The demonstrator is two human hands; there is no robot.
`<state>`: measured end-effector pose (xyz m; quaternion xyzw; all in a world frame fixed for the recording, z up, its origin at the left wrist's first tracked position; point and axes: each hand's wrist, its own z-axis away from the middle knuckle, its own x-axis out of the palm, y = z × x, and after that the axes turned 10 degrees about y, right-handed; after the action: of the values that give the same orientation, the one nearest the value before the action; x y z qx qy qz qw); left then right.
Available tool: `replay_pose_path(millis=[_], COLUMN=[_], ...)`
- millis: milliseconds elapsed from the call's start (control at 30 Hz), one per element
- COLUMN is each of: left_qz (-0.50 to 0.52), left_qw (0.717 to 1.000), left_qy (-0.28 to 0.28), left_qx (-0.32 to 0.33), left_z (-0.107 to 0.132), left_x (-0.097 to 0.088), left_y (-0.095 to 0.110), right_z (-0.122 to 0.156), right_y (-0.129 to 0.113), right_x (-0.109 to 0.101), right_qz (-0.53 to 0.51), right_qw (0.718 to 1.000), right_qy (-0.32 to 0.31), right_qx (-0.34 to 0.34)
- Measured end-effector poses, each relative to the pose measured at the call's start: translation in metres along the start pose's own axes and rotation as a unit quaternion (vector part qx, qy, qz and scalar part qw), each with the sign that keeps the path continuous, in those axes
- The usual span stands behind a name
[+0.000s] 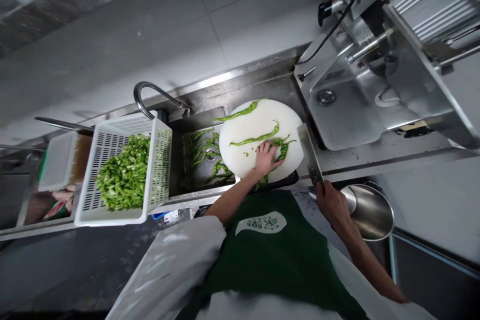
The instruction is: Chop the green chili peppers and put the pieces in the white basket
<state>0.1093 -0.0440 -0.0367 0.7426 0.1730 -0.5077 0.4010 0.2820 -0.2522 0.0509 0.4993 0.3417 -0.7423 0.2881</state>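
Observation:
My right hand is wrapped round the handle of a cleaver, whose wide blade reaches up along the right rim of a round white chopping board. Flat on the board, with fingers spread, lies my left hand. It touches or nearly touches a small bunch of green chili peppers; the exact contact is hidden. Above the hand a single long chili pepper stretches across the board, and another chili pepper lies at its upper left edge. Small green bits are scattered near my fingers.
Left of the board, a metal sink holds several whole chili peppers under a curved faucet. A white perforated basket contains chopped green pepper. On the right stand a metal slicing machine and a steel pot.

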Motion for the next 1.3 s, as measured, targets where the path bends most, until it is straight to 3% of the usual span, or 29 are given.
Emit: replay_pose_path(millis=[400, 733, 933, 1067, 1167, 1300], left_qz=[0.032, 0.041, 0.047, 0.040, 0.066, 0.044], left_qw=[0.999, 0.997, 0.996, 0.996, 0.997, 0.998], left_qy=[-0.031, -0.042, -0.044, -0.047, -0.024, 0.034], left_qx=[0.029, 0.056, 0.063, 0.066, 0.045, -0.042], left_z=[-0.003, -0.005, -0.011, -0.006, -0.010, -0.038], left_x=[-0.007, -0.005, -0.006, -0.014, -0.021, -0.023], left_y=[-0.021, -0.024, -0.022, -0.021, -0.024, -0.036], right_z=[-0.007, -0.018, -0.041, -0.057, -0.062, -0.065], right_y=[-0.006, -0.017, -0.037, -0.036, -0.024, -0.014], right_x=[-0.001, -0.010, 0.008, 0.020, 0.015, 0.001], right_qz=[0.041, 0.079, 0.075, 0.057, 0.056, 0.083], right_qw=[0.992, 0.983, 0.979, 0.984, 0.985, 0.987], right_qy=[-0.046, -0.123, -0.126, -0.116, -0.114, -0.095], right_qx=[-0.112, -0.112, -0.140, -0.124, -0.117, -0.101])
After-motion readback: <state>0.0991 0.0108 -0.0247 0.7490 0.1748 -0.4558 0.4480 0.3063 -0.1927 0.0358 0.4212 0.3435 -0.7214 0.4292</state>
